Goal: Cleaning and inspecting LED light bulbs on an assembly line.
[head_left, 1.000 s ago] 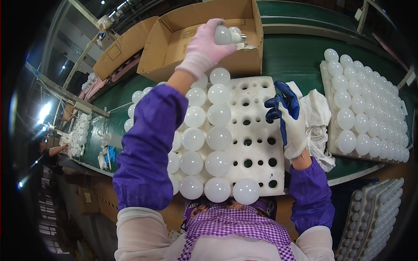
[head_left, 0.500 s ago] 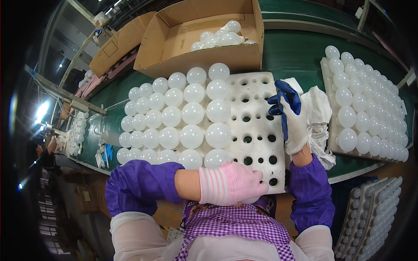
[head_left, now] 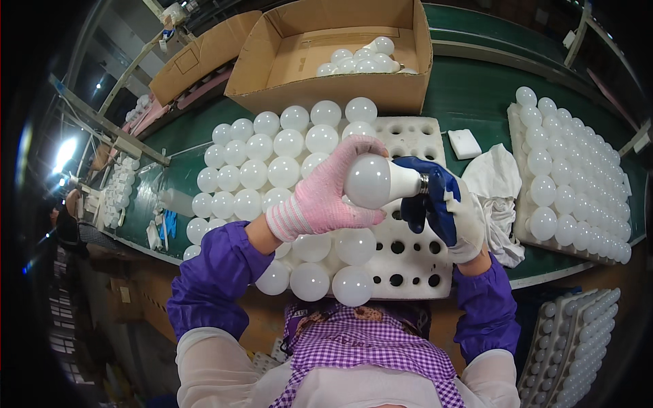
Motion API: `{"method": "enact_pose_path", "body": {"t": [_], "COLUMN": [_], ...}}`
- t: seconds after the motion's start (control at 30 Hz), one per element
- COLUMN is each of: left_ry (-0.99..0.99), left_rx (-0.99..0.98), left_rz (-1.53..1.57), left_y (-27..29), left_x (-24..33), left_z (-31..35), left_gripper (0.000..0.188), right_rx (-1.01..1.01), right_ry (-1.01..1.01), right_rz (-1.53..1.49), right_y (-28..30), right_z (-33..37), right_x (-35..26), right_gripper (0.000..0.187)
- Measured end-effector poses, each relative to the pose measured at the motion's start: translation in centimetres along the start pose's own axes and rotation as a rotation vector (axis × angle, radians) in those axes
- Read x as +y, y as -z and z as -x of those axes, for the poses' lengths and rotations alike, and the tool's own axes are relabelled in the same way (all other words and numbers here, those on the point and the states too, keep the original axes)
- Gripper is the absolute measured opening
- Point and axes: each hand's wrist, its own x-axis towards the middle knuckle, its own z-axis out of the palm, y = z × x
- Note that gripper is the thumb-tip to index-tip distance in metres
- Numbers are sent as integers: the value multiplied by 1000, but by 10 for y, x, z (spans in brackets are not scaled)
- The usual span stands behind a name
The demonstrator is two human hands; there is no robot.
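Note:
Between both hands, above the foam tray, a white light bulb (head_left: 369,181) lies on its side. My left hand (head_left: 328,192), in a pink knitted glove with a striped cuff, wraps its fingers and thumb round the bulb's globe. At the other end, my right hand (head_left: 445,204), in a white glove with blue-coated fingers, grips near the metal screw base (head_left: 424,183). Below them is the white foam tray (head_left: 435,255): rows of upright bulbs (head_left: 311,281) fill its left part, while bare holes show on the right. My hands hide some bulbs and holes.
A cardboard box (head_left: 326,94) with several loose bulbs stands beyond the tray on the green table (head_left: 469,88). To the right lie a white block (head_left: 464,144), a crumpled white cloth (head_left: 495,194) and another bulb-filled tray (head_left: 575,173). More filled trays (head_left: 568,347) stand lower right.
My left hand has risen from the tray's near edge and my right hand has moved left from its right side. Both now meet on a bulb above the tray.

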Motion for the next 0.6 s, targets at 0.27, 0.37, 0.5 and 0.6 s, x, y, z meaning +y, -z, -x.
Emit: {"method": "enact_pose_path", "body": {"t": [0.27, 0.37, 0.5, 0.6], "left_ry": [95, 506, 610, 296], "left_rx": [64, -143, -255, -55], "left_rz": [14, 427, 811, 327], "left_y": [23, 39, 55, 50], "left_x": [2, 16, 7, 22], "left_z": [44, 48, 64, 82], "left_gripper": [68, 67, 68, 69], "right_rx": [245, 164, 25, 183], "right_ry": [132, 520, 683, 377], "right_rz": [241, 690, 1044, 449], "right_y": [-84, -71, -86, -115], "right_z": [10, 6, 9, 10], "right_x": [10, 28, 12, 22], "right_gripper": [33, 37, 43, 40]}}
